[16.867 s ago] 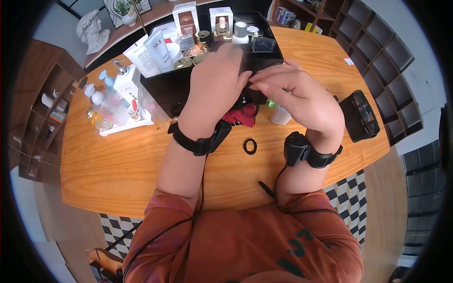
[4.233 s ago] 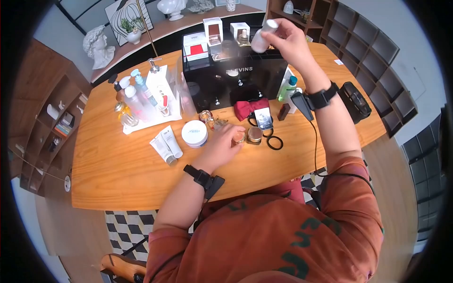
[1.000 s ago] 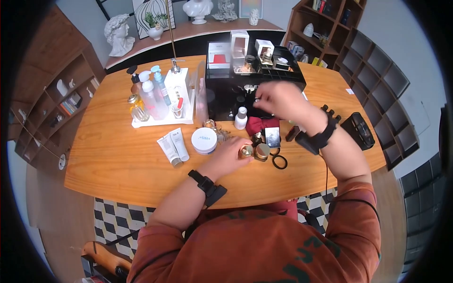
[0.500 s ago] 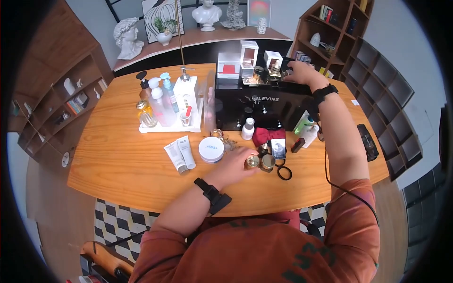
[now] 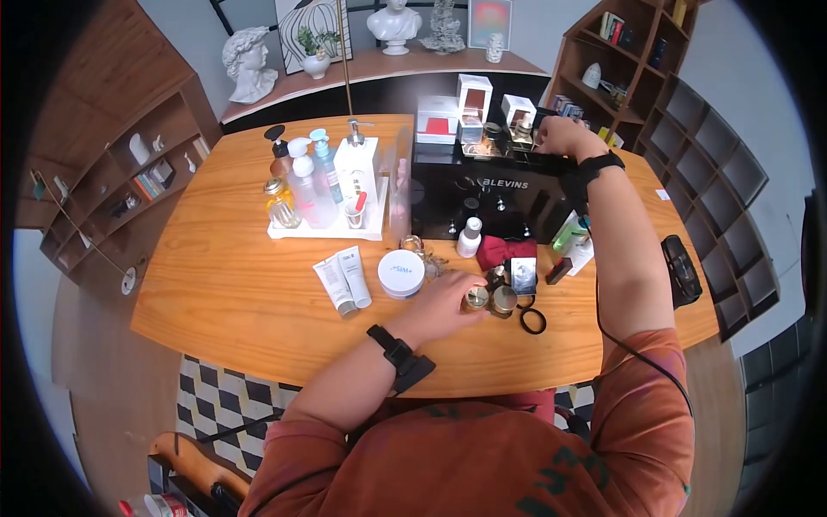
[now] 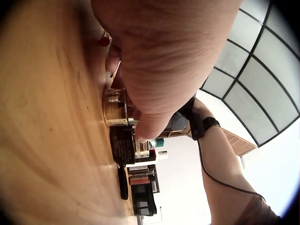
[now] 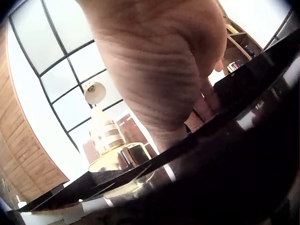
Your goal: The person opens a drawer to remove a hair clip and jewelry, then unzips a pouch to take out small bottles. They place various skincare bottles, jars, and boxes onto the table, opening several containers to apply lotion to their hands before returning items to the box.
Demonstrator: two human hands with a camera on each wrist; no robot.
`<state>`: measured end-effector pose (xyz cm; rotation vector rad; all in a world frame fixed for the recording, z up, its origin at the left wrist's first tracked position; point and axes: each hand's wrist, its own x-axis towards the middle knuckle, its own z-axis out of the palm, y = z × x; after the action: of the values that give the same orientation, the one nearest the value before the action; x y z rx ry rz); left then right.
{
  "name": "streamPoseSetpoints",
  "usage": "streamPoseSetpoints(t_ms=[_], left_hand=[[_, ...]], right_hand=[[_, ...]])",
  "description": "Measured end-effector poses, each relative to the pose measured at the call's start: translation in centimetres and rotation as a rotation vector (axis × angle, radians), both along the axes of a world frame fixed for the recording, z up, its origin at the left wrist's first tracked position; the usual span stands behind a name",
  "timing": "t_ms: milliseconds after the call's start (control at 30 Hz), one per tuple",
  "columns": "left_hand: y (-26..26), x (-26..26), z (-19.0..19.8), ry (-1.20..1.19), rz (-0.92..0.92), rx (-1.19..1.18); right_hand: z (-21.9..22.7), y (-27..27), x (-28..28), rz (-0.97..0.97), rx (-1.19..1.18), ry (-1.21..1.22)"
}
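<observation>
The left hand (image 5: 444, 308) rests on the table with its fingers round a gold-lidded jar (image 5: 475, 298); a second jar (image 5: 504, 299) stands right beside it. In the left wrist view the hand (image 6: 159, 61) curls over the clear jar (image 6: 115, 107). The right hand (image 5: 568, 138) reaches into the top right of the black organizer (image 5: 465, 194); its fingertips are hidden behind the rim, and whether they hold anything cannot be seen. In the right wrist view a glass dropper bottle (image 7: 119, 159) stands near the right hand (image 7: 159, 65).
On the table are a white bottle (image 5: 469, 237), a red bow (image 5: 500, 252), a card (image 5: 523, 276), black bands (image 5: 532, 321), a round white tub (image 5: 401, 274), two tubes (image 5: 343, 280), a tray (image 5: 327, 231) of pump bottles and a black case (image 5: 681, 270).
The right hand has moved from the organizer's front up and right to its top compartment. The left hand still holds the jar. The head view has shifted, moving the scene in frame.
</observation>
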<state>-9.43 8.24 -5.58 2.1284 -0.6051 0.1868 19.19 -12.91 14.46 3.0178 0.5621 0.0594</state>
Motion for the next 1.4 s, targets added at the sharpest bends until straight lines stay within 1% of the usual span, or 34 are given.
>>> streamPoseSetpoints(t_ms=[33,67,133,167,233,267,300,367,433,467,500,567,600,633,700,767,800,833,867,900,967,1000,1033,1100,1133,1167,1200,1233,1267,1300,1333,1367,1400], left_hand=[[0.0,0.0,0.0,-0.011,0.003,0.002],[0.0,-0.1,-0.1,-0.009,0.006,0.001],[0.0,0.0,-0.4,-0.079,0.028,0.018],[0.0,0.0,-0.5,-0.078,0.028,0.018],[-0.2,0.1,-0.6,-0.067,0.038,0.035],[-0.2,0.1,-0.7,-0.06,0.029,0.034],[-0.2,0.1,-0.6,-0.046,0.03,0.033],[-0.2,0.0,-0.3,-0.021,0.019,0.031],[-0.4,-0.2,0.2,0.013,0.041,-0.019],[-0.4,0.0,0.0,0.004,0.043,0.007],[-0.3,0.1,-0.2,0.017,0.026,0.006],[-0.5,0.2,-0.2,-0.005,0.044,0.03],[-0.5,0.1,0.0,0.013,0.04,0.035],[-0.6,0.0,0.1,0.019,0.026,0.038],[-0.7,0.0,0.2,0.017,0.054,0.041],[-0.9,-0.1,0.3,0.018,0.04,0.057],[-1.0,-0.3,0.9,0.026,0.04,0.064],[-1.2,-0.5,1.3,0.033,0.041,0.071],[-1.3,-0.7,1.5,0.034,0.04,0.075],[-1.6,-0.8,1.7,-0.007,0.058,0.068],[-2.1,-1.0,1.8,-0.051,0.072,0.065],[-2.2,-1.1,1.8,-0.081,0.086,0.043],[-2.2,-1.2,1.8,-0.112,0.103,0.021],[-2.1,-1.3,1.8,-0.149,0.109,0.006],[-2.0,-1.3,1.8,-0.187,0.109,-0.015],[-1.8,-1.3,1.7,-0.19,0.11,-0.007],[-1.6,-1.2,1.4,-0.242,0.141,-0.061],[-1.5,-1.1,1.7,-0.293,0.171,-0.115],[-1.5,-1.0,2.1,-0.297,0.169,-0.108],[-1.7,-1.0,3.5,-0.353,0.212,-0.089],[-1.9,-0.9,4.9,-0.41,0.255,-0.069],[-2.0,-0.4,6.3,-0.417,0.258,-0.062],[-2.0,0.3,7.9,-0.472,0.266,-0.032]], right_hand=[[-0.1,-0.3,0.0,0.013,0.103,0.017],[-0.2,-0.7,0.1,0.017,0.102,0.019],[0.0,-1.4,-0.2,0.126,0.204,-0.019],[0.2,-1.7,-0.2,0.126,0.205,-0.018],[0.7,-2.4,-0.6,0.228,0.452,-0.126],[0.8,-2.9,-0.8,0.237,0.483,-0.262],[1.1,-3.5,-0.6,0.288,0.568,-0.319],[3.0,-4.3,-2.8,0.262,0.655,-0.348],[4.5,-5.5,-4.1,0.377,0.695,-0.436],[4.8,-6.2,-4.9,0.419,0.723,-0.482],[5.6,-6.9,-6.3,0.433,0.674,-0.491],[5.9,-8.2,-10.0,0.426,0.64,-0.411],[5.9,-9.0,-11.7,0.436,0.7,-0.273],[5.5,-9.9,-12.7,0.495,0.708,-0.269],[4.4,-11.1,-16.1,0.55,0.699,-0.165],[3.7,-11.5,-20.3,0.474,0.591,-0.16],[3.0,-11.8,-21.5,0.46,0.562,-0.15],[2.0,-12.1,-22.5,0.462,0.587,-0.156],[1.5,-12.2,-23.7,0.415,0.577,-0.086],[1.0,-12.3,-24.9,0.366,0.566,-0.018],[-1.1,-13.0,-26.0,0.338,0.571,0.005],[-1.6,-13.2,-26.7,0.296,0.504,0.014],[-2.2,-13.1,-27.3,0.146,0.561,0.108],[-4.3,-14.2,-27.1,0.084,0.498,0.107],[-5.4,-14.9,-26.5,0.087,0.505,0.105],[-6.7,-15.6,-25.9,-0.004,0.477,0.131],[-7.7,-16.1,-25.4,-0.095,0.448,0.158],[-8.5,-16.6,-25.0,-0.093,0.456,0.155],[-9.1,-16.9,-24.5,-0.147,0.41,0.153],[-9.6,-17.3,-24.1,-0.201,0.363,0.151],[-10.1,-17.5,-23.7,-0.197,0.371,0.149],[-10.6,-17.8,-23.2,-0.225,0.383,0.166],[-11.1,-17.9,-22.7,-0.252,0.395,0.183]])
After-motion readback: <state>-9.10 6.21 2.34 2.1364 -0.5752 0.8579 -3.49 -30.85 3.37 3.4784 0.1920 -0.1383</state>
